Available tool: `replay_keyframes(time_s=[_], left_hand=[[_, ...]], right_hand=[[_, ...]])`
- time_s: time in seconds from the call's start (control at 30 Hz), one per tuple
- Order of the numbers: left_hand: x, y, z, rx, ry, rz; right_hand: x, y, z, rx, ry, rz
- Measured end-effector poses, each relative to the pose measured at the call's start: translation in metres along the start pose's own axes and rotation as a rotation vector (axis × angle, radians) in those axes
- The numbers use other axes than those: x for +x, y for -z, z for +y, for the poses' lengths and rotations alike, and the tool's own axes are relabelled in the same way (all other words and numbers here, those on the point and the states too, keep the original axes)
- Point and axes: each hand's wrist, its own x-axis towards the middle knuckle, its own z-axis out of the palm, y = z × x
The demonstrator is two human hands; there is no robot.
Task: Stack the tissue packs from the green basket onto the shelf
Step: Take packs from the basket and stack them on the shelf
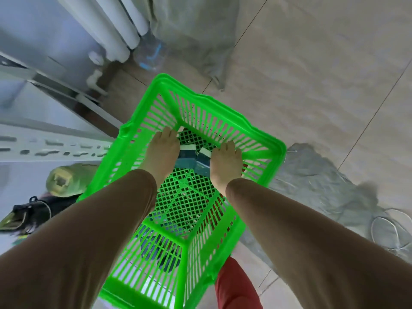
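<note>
Both hands (163, 150) on packs (188, 156) in basket (263, 139)

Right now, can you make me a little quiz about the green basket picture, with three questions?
1. True or false: both hands are down inside the green basket.
2. What lies between the left hand and the right hand? A) a red ball B) tissue packs C) a book
3. What colour are the person's sleeves?

Key: 1. True. 2. B, dark blue tissue packs with a white edge, at the far end of the basket floor. 3. Brown.
</note>
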Motion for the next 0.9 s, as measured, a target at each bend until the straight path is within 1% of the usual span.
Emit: replay_keyframes(time_s=[0.1,0.2,0.33,0.43,0.53,0.6,0.67,0.77,0.9], left_hand=[[-0.053,0.012,-0.005,-0.169,0.113,-0.042],[-0.119,0.032,-0.015,-0.321,0.240,-0.050],[-0.237,0.072,-0.046,-0.561,0.393,0.067],[-0.342,0.100,-0.068,-0.716,0.502,0.165],[-0.460,0.114,-0.085,-0.831,0.588,0.250],[-0.537,0.116,-0.099,-0.900,0.651,0.296],[-0.610,0.115,-0.114,-0.971,0.716,0.337],[-0.698,0.111,-0.142,-0.973,0.788,0.416],[-0.778,0.104,-0.180,-0.840,0.855,0.504]], right_hand=[[-0.032,0.022,0.002,0.085,0.084,0.019],[-0.073,0.052,0.003,0.185,0.227,0.006],[-0.154,0.101,-0.016,0.297,0.386,-0.036],[-0.233,0.132,-0.043,0.360,0.457,0.010],[-0.326,0.153,-0.082,0.563,0.473,0.085],[-0.382,0.161,-0.115,0.736,0.495,0.063],[-0.431,0.167,-0.150,0.881,0.532,0.004],[-0.487,0.178,-0.204,1.054,0.608,-0.044],[-0.533,0.194,-0.269,1.084,0.726,-0.064]])
